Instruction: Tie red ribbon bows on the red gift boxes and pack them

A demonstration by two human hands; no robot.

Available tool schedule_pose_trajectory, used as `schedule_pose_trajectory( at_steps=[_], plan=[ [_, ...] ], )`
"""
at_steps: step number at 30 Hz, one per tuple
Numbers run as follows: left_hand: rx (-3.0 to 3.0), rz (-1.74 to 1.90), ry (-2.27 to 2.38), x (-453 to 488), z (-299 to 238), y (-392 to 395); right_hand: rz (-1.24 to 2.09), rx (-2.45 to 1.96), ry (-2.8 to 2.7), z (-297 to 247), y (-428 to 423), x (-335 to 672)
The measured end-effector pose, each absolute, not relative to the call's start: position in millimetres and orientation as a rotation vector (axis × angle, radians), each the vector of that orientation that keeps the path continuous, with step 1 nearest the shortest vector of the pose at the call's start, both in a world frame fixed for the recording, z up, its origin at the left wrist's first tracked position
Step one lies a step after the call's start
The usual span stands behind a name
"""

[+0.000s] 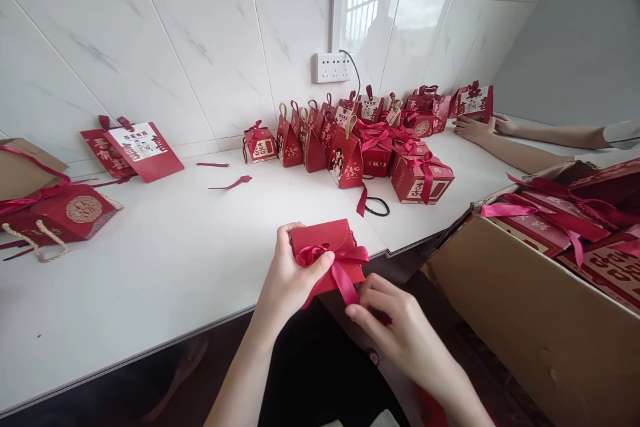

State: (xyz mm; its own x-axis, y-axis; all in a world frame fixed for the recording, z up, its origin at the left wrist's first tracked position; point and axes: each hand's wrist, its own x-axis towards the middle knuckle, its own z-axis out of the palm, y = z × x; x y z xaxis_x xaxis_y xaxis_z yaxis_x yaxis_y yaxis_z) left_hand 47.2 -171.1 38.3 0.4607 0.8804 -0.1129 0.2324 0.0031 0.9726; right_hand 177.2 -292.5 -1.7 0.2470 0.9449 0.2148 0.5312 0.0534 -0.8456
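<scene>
Held over the front edge of the white counter is a small red gift box (323,233) with a pink-red satin ribbon (344,280) tied in a bow on its face. My left hand (295,273) grips the box from the left, its thumb pressed on the bow's knot. On the right, my right hand (393,313) pinches a hanging tail of the ribbon between thumb and fingers, just below the box. The box's underside and the left fingers behind it are hidden.
Several finished red gift boxes (345,160) stand along the tiled wall. A black hair tie (377,206) and loose ribbon strips (230,183) lie on the counter (165,260). An open carton (540,307) of boxes is at right. Another person's hands (475,130) hold a box at far right.
</scene>
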Motion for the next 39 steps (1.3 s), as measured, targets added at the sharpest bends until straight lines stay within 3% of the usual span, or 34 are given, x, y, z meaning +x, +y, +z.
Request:
schedule_pose_trajectory(
  at_steps=[5,10,21,35,39],
  plan=[
    [1.536,0.658,0.977,48,35,-173,0.399,-1.665,-1.046,8,-284,194],
    [1.546,0.632,0.979,50,34,-173,0.484,-1.712,-1.116,19,-270,191],
    [1.53,0.536,0.941,48,29,-170,0.466,-1.358,-1.088,11,-253,206],
    [1.479,0.525,0.862,49,37,-167,0.605,-1.446,-0.838,4,-253,192],
    [1.489,0.548,0.872,49,36,-167,0.653,-1.424,-1.058,-2,-257,188]
  ],
)
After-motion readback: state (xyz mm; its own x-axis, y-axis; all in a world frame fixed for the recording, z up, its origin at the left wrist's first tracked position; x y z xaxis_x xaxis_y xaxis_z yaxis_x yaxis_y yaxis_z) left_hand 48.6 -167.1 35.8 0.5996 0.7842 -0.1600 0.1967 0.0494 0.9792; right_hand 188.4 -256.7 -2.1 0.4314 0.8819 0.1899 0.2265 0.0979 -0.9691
